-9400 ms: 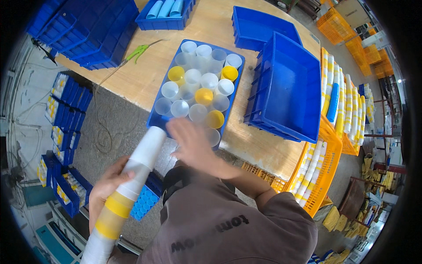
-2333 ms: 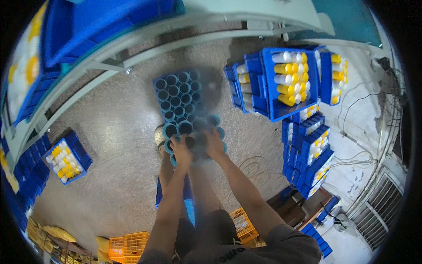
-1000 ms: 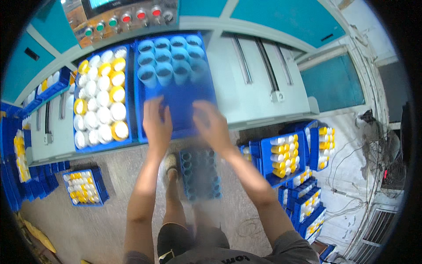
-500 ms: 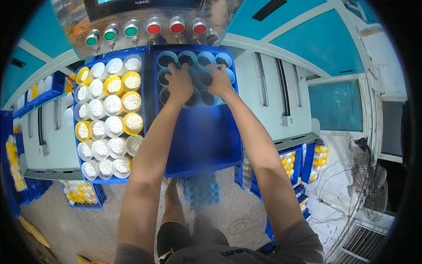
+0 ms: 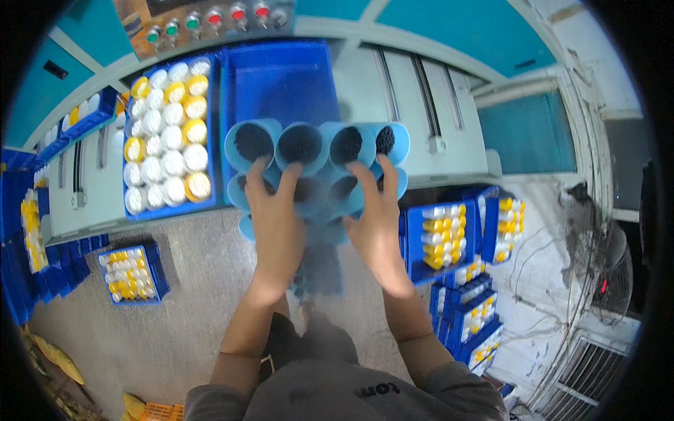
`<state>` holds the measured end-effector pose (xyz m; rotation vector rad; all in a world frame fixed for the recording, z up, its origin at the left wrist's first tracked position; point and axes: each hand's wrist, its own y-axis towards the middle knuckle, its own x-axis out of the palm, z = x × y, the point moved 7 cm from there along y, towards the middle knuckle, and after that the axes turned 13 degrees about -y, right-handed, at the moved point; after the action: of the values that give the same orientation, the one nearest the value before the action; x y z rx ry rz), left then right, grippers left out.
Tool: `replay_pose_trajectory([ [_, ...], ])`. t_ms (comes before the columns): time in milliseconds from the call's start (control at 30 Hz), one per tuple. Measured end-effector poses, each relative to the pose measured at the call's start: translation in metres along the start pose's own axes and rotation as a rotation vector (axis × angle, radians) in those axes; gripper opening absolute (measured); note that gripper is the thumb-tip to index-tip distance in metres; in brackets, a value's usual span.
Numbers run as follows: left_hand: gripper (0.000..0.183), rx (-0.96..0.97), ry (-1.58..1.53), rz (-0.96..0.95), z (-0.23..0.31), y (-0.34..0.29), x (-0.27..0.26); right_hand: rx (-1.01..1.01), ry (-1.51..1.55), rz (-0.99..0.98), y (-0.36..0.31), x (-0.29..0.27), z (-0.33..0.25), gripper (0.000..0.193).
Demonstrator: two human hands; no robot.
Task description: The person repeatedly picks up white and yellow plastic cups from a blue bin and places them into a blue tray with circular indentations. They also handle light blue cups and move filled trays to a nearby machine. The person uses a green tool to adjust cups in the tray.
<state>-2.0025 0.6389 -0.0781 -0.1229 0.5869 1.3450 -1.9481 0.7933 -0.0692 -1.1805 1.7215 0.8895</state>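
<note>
A block of several light-blue cups (image 5: 235,149) in rows is held up in front of my body. Dark granules (image 5: 345,144) show inside the cups of the far row. My left hand (image 5: 277,221) grips the left part of the block, with fingertips at the cup rims. On the right part, my right hand (image 5: 377,235) grips in the same way. The lower middle of the block is smeared by a hazy patch. Beyond the cups, a blue crate (image 5: 281,84) on the bench shows its bare bottom.
To the crate's left stands a blue crate of white and yellow cups (image 5: 165,151) filled with white pieces. Push buttons (image 5: 214,19) line a panel behind. More loaded crates stand on the floor at left (image 5: 130,274) and right (image 5: 442,235). A fan (image 5: 607,270) is at far right.
The light-blue cups have come out of the blue crate toward my body, with both hands on them. My view has shifted, so the bench sits higher in the picture.
</note>
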Motion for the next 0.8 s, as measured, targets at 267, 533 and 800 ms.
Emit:
replay_pose_trajectory([
  [267,0.073,-0.362,-0.04,-0.387,-0.038,-0.279,0.118,0.255,-0.023,-0.328,-0.272,0.068,0.138,0.074],
  [533,0.072,-0.505,0.039,-0.618,-0.218,-0.393,0.266,0.362,-0.069,-0.541,-0.356,0.282,0.281,0.078],
  [800,0.076,-0.386,0.124,-0.417,-0.424,-0.363,0.383,0.303,0.065,-0.425,-0.275,0.505,0.375,0.075],
])
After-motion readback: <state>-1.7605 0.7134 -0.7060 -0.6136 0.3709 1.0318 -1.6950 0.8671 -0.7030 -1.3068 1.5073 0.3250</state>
